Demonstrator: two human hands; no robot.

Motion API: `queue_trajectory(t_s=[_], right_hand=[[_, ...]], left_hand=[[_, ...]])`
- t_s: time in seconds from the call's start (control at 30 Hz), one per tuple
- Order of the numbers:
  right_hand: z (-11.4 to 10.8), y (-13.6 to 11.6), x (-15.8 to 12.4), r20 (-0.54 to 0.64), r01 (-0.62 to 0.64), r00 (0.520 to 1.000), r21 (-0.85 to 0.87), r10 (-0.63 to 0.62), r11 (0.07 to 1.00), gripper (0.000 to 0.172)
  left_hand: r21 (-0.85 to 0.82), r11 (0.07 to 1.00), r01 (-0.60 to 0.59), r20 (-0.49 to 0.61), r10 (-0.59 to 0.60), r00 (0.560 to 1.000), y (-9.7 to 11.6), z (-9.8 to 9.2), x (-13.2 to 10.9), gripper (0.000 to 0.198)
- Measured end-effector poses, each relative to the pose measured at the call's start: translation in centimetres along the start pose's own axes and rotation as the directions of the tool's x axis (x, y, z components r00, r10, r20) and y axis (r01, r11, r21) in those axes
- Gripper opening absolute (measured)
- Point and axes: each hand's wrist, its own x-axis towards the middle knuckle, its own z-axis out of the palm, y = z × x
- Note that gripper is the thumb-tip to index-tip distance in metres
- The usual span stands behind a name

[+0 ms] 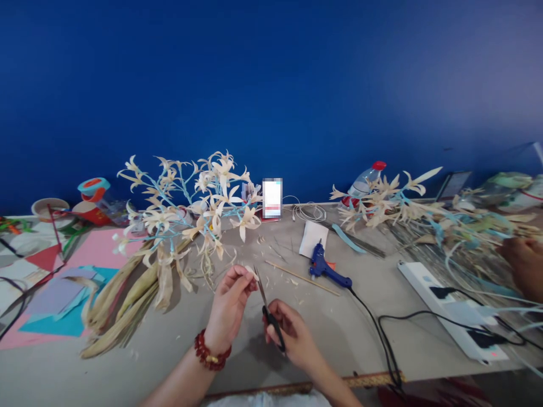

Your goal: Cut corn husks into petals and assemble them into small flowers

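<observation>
Head view, the only one to go on: a small pale husk piece [251,272] is pinched between thumb and fingertips of the left hand [229,308] and held up over the table [169,350], just in front of the flower branch [190,209]. The scissors [267,308] are gripped in the right hand [292,333], fingers curled round the handles. The blade tip is raised right beside the husk piece, touching or not can't be told.

Looks like trimming is the step in hand, with that bit being shaped. A clean snip would call for the piece to be kept steady and the blades kept off the left fingertips, since everything's so close there.

A blue glue gun [324,270] is lying nearby to the right, a thin stick [301,277] just beside it, and a co-worker's hand [524,265] can be seen at the far right edge
</observation>
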Motion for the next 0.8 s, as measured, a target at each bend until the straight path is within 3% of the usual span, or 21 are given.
queue_trajectory(t_s=[0.8], right_hand=[[0.02,0.34,0.50,0.014,0.006,1.000,-0.029,-0.005,1.000,0.054]], left_hand=[[-0.013,1.000,-0.025,-0.015,0.025,1.000,-0.55,0.03,-0.06,0.012]])
